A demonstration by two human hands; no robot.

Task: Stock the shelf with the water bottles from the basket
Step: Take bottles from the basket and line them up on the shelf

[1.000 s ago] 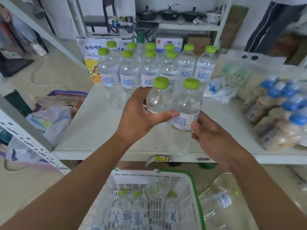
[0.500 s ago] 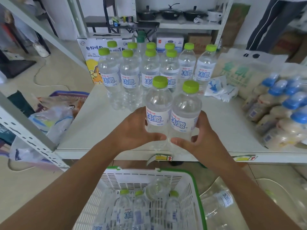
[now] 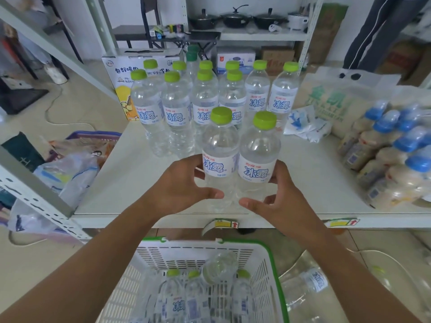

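Currently: left grip (image 3: 184,185) curls round left bottle (image 3: 220,145), right grip (image 3: 282,197) round right bottle (image 3: 258,150); both upright, touching, at shelf (image 3: 130,178) front edge, frame centre. Basket (image 3: 186,252) at bottom centre holds more bottles (image 3: 177,299).

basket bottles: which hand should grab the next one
Probably left. The left hand and right hand each hold a front bottle, but the left forearm passes over the left edge of the basket, near two upright bottles; the right forearm runs clear of it.
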